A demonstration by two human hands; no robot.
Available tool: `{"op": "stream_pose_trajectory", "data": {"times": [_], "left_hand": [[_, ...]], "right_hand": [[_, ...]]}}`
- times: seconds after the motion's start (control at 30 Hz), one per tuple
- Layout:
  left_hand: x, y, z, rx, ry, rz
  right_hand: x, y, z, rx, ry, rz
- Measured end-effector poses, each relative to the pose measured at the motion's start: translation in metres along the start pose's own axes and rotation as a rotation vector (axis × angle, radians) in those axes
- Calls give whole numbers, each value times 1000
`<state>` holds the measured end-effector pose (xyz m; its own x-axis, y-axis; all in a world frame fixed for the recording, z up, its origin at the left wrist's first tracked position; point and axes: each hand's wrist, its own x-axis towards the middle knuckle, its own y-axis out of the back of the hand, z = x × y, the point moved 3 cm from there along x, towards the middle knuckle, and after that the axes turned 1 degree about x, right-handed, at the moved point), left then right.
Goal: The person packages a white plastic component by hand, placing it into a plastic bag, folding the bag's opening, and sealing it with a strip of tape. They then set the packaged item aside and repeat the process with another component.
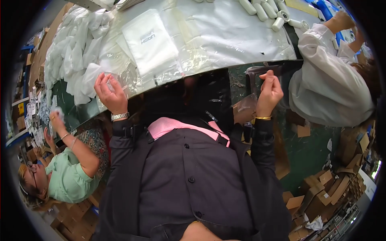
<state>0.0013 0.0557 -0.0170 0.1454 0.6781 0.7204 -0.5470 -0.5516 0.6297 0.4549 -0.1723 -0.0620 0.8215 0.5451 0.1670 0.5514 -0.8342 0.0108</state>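
We see the left hand [111,95] at the table's [225,50] near edge, its fingers loosely spread and half bent; just beside it lies a crumpled translucent bag [91,78], though we cannot tell whether they touch; the right hand [269,95] hangs off the table's edge, fingers curled toward the thumb, and we cannot tell whether they pinch anything; between the hands, farther up the tabletop, we find flat white bags [155,52]; white cylinders [261,13] lie at the far right.

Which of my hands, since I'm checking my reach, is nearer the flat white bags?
Your left. The left hand is left of the flat white bags and closer to you; the right hand is well off to their right.
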Motion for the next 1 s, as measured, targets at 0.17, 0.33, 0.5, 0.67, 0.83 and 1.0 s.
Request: {"op": "stream_pose_trajectory", "data": {"times": [0.17, 0.33, 0.5, 0.67, 0.83, 1.0], "left_hand": [[-3, -2, -4, 23, 2, -63], [-8, 5, -7, 41, 51, -33], [-7, 3, -7, 63, 108, -18], [-6, 0, -2, 44, 146, -36], [-3, 1, -1, -4, 164, -48], [-1, 1, -5, -32, 154, -98]], "right_hand": [[12, -12, -24, -253, 121, 85], [63, -28, -57, -464, 338, 28], [126, -61, -69, -487, 382, -110], [164, -100, -69, -807, 500, -133], [211, -127, -58, -1101, 310, -60], [240, -129, -36, -1155, 222, -183]]}}
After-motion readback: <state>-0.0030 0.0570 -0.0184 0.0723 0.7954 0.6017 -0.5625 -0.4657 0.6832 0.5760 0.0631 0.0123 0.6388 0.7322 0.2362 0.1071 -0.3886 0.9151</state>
